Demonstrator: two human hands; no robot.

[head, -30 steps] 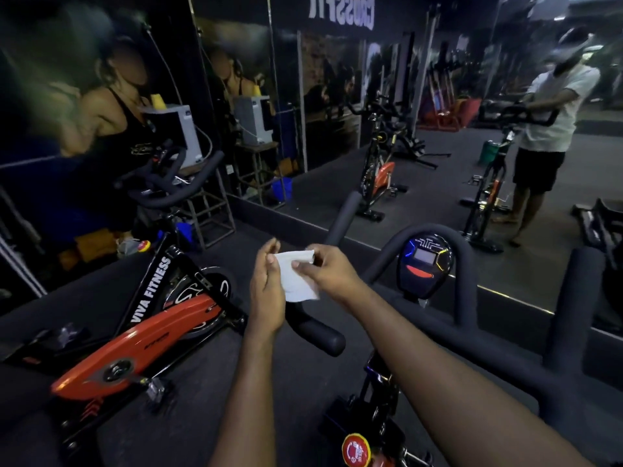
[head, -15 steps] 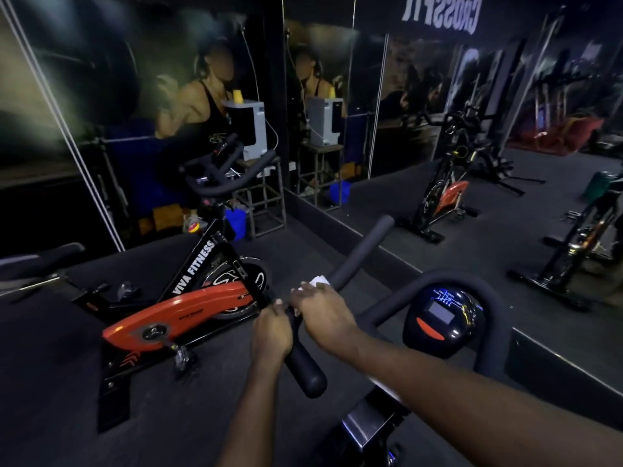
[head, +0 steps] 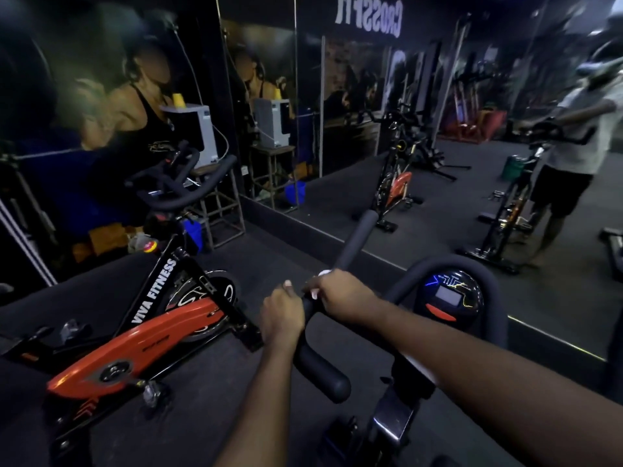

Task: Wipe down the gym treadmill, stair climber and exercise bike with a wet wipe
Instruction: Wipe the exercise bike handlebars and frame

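Observation:
I stand at an exercise bike whose black padded left handlebar (head: 354,241) runs from low centre up toward the mirror. My right hand (head: 340,293) grips this bar with the white wet wipe (head: 324,273) wrapped under its fingers; only a small white edge shows. My left hand (head: 282,315) grips the same bar just below the right hand. The bike's round console (head: 450,299) with a small screen sits to the right, inside the looped bar.
A second bike (head: 135,342), orange and black and marked VIVA FITNESS, stands close on the left. A wall mirror (head: 438,183) ahead reflects bikes and a person in a white shirt. A metal stand (head: 219,203) with a white box stands behind the left bike.
One second ago both hands held the wipe in the air above the bar. They then came down onto the left handlebar, and the wipe is now folded around it.

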